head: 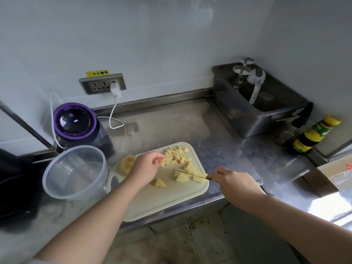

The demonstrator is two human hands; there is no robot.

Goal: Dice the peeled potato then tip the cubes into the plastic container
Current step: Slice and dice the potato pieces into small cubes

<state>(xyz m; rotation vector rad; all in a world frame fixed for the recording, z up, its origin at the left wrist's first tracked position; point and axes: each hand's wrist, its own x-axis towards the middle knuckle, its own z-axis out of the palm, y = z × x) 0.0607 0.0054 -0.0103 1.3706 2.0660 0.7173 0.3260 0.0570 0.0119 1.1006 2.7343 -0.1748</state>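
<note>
While right hand [235,181] is gripping knife [198,176] over chunks [182,177] at board's [162,199] 3 o'clock, left hand [146,165] is curling by cubes [177,157] at 12, grip unclear; container [76,173] at 9. Risk: blade nicking that close left hand.

We count two hands, a left hand [146,166] and a right hand [232,182], one knife [192,175], one board [162,199], one container [57,189], one uncut potato chunk [126,164], and cubes [176,157] too many to tally. Right: one bin [253,122], two glasses [241,70], one box [335,174]. Far left: one blender [76,122], one plug [115,90].
</note>
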